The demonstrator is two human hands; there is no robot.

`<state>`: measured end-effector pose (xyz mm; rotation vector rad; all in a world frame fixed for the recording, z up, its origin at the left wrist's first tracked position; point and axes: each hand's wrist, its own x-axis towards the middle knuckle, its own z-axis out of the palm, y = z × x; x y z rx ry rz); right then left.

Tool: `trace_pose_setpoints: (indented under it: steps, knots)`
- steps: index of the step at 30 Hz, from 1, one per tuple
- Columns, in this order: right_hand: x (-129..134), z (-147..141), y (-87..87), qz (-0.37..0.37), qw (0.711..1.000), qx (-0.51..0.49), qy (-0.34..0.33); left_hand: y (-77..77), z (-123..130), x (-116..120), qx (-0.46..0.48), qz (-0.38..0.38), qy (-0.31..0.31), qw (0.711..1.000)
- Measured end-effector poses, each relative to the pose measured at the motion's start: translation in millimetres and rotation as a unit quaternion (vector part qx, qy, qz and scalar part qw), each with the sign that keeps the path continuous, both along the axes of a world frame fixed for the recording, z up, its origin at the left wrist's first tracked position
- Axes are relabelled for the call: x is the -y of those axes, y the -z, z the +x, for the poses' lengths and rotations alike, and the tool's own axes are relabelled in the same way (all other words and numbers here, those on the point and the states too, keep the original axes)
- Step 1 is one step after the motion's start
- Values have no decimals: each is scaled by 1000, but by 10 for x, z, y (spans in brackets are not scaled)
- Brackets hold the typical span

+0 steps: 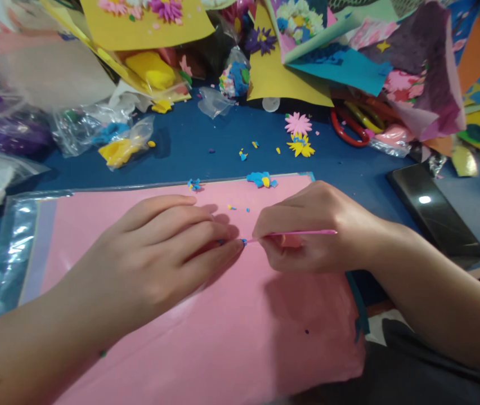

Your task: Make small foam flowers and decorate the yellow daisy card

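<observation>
Blue clay (259, 179) on pink sheet (223, 337). Your right hand (303, 216) clamped on pink stick (319, 232); left hand (167, 242) touches blue bit (244, 242), can't tell if clamped.

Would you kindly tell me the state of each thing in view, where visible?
Left hand: fingertips at tiny blue piece
Right hand: closed on pink stick
Pink stick: held nearly level
Pink sheet: spread flat
Phone: flat, dark, one bright spot
Plastic bag: crumpled
Pink flower: petals spread

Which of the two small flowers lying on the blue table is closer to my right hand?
The yellow flower, the one with blue bits on it; the pink flower lies just beyond it, farther from your right hand.
</observation>
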<state>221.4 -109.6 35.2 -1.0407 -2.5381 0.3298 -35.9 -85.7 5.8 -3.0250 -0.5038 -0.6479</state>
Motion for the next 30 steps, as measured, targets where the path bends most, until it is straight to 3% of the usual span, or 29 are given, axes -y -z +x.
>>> trace_pose_setpoints:
  steps: [19,30]
  knots:
    - [16,-3,-13,-27,1000,0,10,-43,41,5,2,17,-8,1000]
    - [-27,28,13,-59,996,-64,-6,-78,56,-46,24,15,2,1000]
